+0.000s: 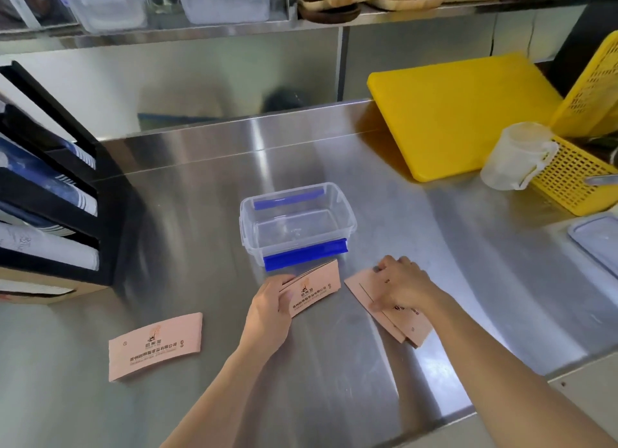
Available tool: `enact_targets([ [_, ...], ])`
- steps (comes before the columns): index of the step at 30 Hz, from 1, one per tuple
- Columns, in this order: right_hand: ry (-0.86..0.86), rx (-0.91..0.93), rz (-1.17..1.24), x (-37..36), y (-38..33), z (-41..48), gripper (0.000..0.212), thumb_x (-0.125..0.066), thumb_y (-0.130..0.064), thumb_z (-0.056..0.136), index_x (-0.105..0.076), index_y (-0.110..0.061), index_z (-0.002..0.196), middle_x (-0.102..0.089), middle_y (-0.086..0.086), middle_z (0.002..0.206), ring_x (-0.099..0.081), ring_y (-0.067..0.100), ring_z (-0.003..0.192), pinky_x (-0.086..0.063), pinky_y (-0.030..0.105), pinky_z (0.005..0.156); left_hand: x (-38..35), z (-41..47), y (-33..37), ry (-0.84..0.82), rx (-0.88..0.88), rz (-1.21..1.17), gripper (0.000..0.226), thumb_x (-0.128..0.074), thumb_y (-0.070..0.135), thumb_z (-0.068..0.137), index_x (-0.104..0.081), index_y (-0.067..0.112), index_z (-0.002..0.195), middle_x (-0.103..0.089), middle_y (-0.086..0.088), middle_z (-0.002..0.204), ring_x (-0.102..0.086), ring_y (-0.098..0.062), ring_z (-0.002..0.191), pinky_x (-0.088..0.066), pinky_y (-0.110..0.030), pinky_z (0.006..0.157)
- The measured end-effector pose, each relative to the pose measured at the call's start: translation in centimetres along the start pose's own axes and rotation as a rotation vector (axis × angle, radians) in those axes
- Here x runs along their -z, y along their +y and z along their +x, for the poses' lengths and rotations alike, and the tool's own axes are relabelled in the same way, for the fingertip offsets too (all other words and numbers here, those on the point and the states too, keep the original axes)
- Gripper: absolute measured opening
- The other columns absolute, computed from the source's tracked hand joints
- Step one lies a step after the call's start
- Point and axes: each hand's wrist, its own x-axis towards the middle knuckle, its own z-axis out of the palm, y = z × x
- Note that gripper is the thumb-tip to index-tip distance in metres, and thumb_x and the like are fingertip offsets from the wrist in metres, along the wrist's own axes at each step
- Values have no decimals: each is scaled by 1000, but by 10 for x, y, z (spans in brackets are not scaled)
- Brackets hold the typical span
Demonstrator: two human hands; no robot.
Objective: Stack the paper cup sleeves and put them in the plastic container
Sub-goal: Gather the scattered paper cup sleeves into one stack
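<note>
While gripped: sleeves [312, 288] (container [297, 225] beside)

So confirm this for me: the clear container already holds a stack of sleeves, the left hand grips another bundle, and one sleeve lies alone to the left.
Not quite. In the head view the clear container is empty; no sleeves are in it yet. The rest stands: the left hand grips a bundle of sleeves, and one sleeve lies alone to the left.
</note>
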Motion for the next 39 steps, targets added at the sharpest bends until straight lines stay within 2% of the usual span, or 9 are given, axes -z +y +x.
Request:
enact_targets([
  [2,-41,-27,160,-2,1,-4,76,-82,-31,62,-40,-21,125,-44,7,121,-52,25,95,-47,33,75,-3,0,0,0,-2,-4,30,-42,4,91,-55,12,116,-61,-4,118,-53,-18,106,-37,-24,85],
  [7,78,84,420,14,2,-12,23,-73,-14,75,-53,-11,86,-56,4,81,-54,18,65,-40,27,56,-2,1,1,9,22,-24,30,-42,5,91,-57,13,116,-62,-5,115,-54,-20,105,-39,-26,85],
  [10,63,152,782,25,-3,-16,20,-66,-3,81,-48,-8,74,-59,10,68,-56,14,42,-46,24,39,1,-2,1,25,34,-35,30,-42,4,91,-58,13,115,-62,-4,113,-54,-19,103,-38,-24,84],
  [14,-119,167,1086,12,-16,-21,22,-58,7,85,-42,-6,79,-68,21,88,-71,27,67,-62,29,56,6,-6,5,30,40,-63,32,-38,2,90,-59,14,111,-61,0,108,-53,-17,100,-38,-25,84],
  [16,-151,133,1122,-4,-25,-20,23,-57,8,85,-41,-7,78,-67,20,83,-71,24,64,-62,30,60,8,-7,4,30,53,-90,31,-37,4,92,-60,15,110,-61,0,107,-54,-18,100,-43,-28,85],
  [21,-55,148,652,-39,-48,-15,23,-65,-19,84,-45,-10,75,-64,7,63,-57,12,40,-43,20,36,13,-10,2,12,135,-148,18,-53,22,89,-60,21,105,-63,4,104,-58,-15,98,-49,-33,87],
  [27,138,159,286,-34,-53,-14,36,-69,-49,72,-53,-17,79,-60,-1,79,-57,19,74,-44,32,65,17,-9,-3,44,137,-100,23,-59,9,84,-61,18,104,-63,1,102,-58,-16,95,-40,-23,80],
  [32,116,9,-7,-12,-37,-8,75,-79,-41,62,-43,-11,120,-46,13,121,-49,31,113,-44,38,87,15,-6,-1,72,116,-85,22,-57,9,85,-60,15,106,-62,-1,104,-57,-17,96,-39,-23,78],
  [39,-104,-86,100,-5,-28,-2,85,-83,-30,61,-30,-16,126,-47,13,123,-60,31,102,-54,41,83,10,-2,1,62,110,-99,22,-57,9,85,-60,15,106,-62,-1,105,-57,-18,96,-42,-25,79],
])
